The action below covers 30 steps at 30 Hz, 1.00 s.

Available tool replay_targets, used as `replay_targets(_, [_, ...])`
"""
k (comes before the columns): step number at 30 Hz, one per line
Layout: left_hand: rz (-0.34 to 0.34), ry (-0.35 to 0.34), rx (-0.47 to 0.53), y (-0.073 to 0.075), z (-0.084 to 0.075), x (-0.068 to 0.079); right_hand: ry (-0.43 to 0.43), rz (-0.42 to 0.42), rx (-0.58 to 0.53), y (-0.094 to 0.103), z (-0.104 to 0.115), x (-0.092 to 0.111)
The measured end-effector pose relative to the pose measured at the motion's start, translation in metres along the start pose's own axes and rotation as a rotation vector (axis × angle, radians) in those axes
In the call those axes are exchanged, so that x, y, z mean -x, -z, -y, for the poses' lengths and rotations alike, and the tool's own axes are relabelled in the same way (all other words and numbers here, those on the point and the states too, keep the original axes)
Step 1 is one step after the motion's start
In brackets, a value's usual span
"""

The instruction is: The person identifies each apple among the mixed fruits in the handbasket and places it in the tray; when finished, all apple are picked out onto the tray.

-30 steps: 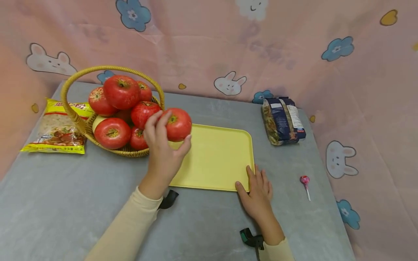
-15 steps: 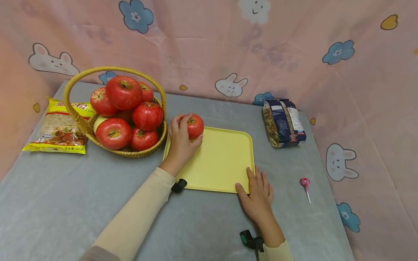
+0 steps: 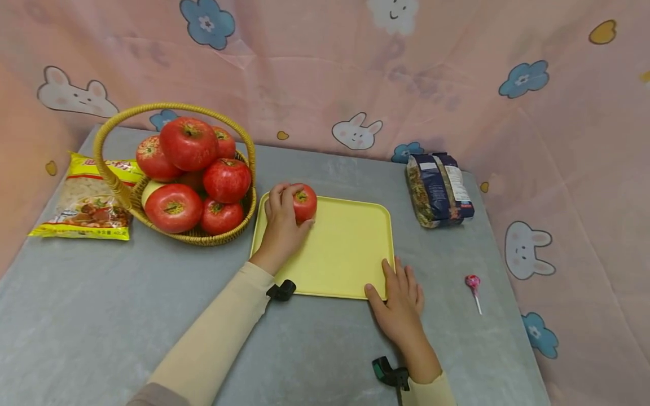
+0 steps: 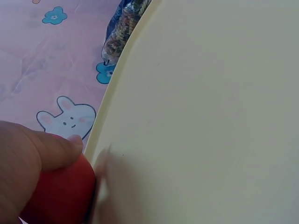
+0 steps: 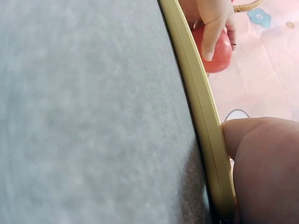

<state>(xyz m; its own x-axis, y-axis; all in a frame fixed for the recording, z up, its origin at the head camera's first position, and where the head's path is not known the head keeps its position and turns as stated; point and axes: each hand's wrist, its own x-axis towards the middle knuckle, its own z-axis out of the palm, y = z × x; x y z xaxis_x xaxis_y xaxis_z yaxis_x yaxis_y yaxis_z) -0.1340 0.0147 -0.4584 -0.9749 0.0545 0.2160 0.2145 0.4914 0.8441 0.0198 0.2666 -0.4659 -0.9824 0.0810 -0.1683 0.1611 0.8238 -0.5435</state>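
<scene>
My left hand (image 3: 281, 231) grips a red apple (image 3: 306, 203) at the far left corner of a yellow tray (image 3: 345, 248). In the left wrist view, the thumb lies across the top of the apple (image 4: 63, 196), which sits low beside the tray's rim. My right hand (image 3: 398, 301) rests at the tray's near right corner, fingers extended along the edge and thumb at the front rim. The right wrist view shows the thumb (image 5: 247, 133) touching the tray's side (image 5: 198, 100). A wicker basket (image 3: 213, 239) piled with several red apples (image 3: 188, 144) stands left of the tray.
A yellow food packet (image 3: 83, 197) lies left of the basket. A dark blue pasta bag (image 3: 440, 190) lies at the back right, and a pink lollipop (image 3: 473, 283) lies right of my right hand. Patterned pink cloth (image 3: 304, 67) hangs behind the grey table (image 3: 315, 349).
My left hand has carried the apple from beside the basket rightward and down to the tray's far left corner. My right hand stays at the near right corner.
</scene>
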Motion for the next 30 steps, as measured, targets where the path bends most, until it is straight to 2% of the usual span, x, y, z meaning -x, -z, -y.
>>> replay_targets(5, [0.012, 0.004, -0.032, 0.004, 0.001, 0.001, 0.012, 0.001, -0.008, -0.002, 0.002, -0.001])
replay_targets(8, [0.033, 0.002, -0.089, 0.012, -0.003, 0.004, 0.012, 0.005, -0.008, -0.001, 0.004, -0.002])
replay_targets(10, [0.037, -0.027, -0.143, 0.020, -0.009, 0.009, 0.009, 0.011, -0.008, -0.001, 0.005, -0.002])
replay_targets(12, [0.007, -0.092, -0.185, 0.030, -0.015, 0.018, 0.004, 0.016, -0.007, 0.000, 0.005, -0.001])
replay_targets(14, [-0.063, -0.182, -0.205, 0.043, -0.021, 0.027, -0.001, 0.018, -0.004, 0.001, 0.004, 0.000])
replay_targets(17, [-0.242, -0.302, -0.189, 0.068, -0.027, 0.036, -0.006, 0.019, -0.001, 0.001, 0.002, 0.000])
replay_targets(20, [-0.424, -0.347, -0.157, 0.101, -0.030, 0.032, -0.003, 0.017, 0.002, 0.001, 0.000, -0.001])
replay_targets(22, [-0.485, -0.320, -0.142, 0.126, -0.031, 0.023, 0.000, 0.013, 0.004, 0.000, -0.001, -0.001])
replay_targets(24, [-0.486, -0.249, -0.140, 0.149, -0.030, 0.012, 0.001, 0.008, 0.005, 0.000, -0.002, -0.002])
replay_targets(27, [-0.402, -0.103, -0.150, 0.178, -0.028, -0.006, 0.003, 0.002, 0.003, 0.000, -0.002, -0.003])
replay_targets(30, [-0.293, 0.044, -0.169, 0.198, -0.026, -0.022, 0.001, 0.004, 0.006, -0.001, -0.003, -0.003])
